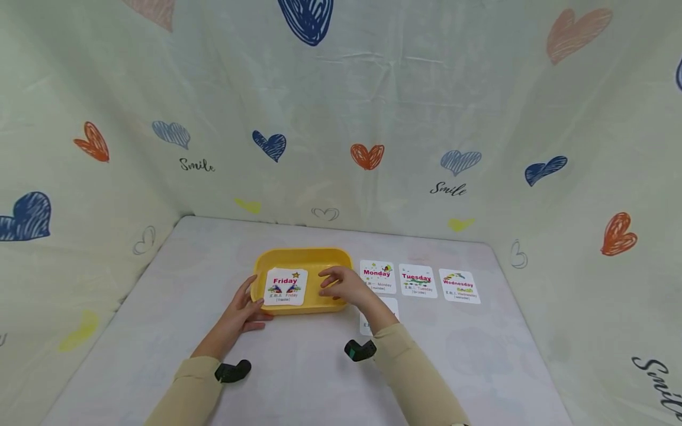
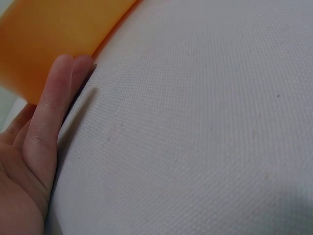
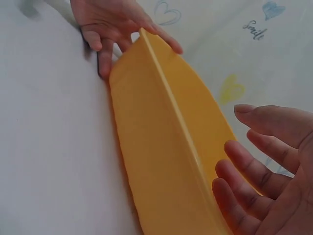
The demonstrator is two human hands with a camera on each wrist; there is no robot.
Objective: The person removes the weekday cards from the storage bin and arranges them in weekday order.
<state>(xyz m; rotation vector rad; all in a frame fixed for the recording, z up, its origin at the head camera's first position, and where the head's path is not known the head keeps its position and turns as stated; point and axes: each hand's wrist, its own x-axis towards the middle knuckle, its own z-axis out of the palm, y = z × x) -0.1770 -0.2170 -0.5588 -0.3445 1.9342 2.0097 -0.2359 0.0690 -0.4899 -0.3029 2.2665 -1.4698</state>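
Note:
A yellow tray [image 1: 314, 302] lies on the table, with a white "Friday" card [image 1: 285, 286] at its left side. My left hand [image 1: 242, 313] holds the tray's near left corner, its fingers spread about the rim and outer wall; in the left wrist view, fingers [image 2: 51, 100] press along the yellow wall. Over the tray's right part hovers my right hand [image 1: 343, 285], fingers loosely bent. Nothing shows between those fingers in the right wrist view, where the hand [image 3: 274, 181] is beside the tray wall [image 3: 146, 132].
Right of the tray, a row holds the Monday card [image 1: 378, 277], Tuesday card [image 1: 418, 280] and Wednesday card [image 1: 460, 286]. Below Monday lies another card [image 1: 391, 306], mostly covered by my right wrist. A heart-patterned curtain [image 1: 319, 106] rises behind the white table [image 1: 298, 373].

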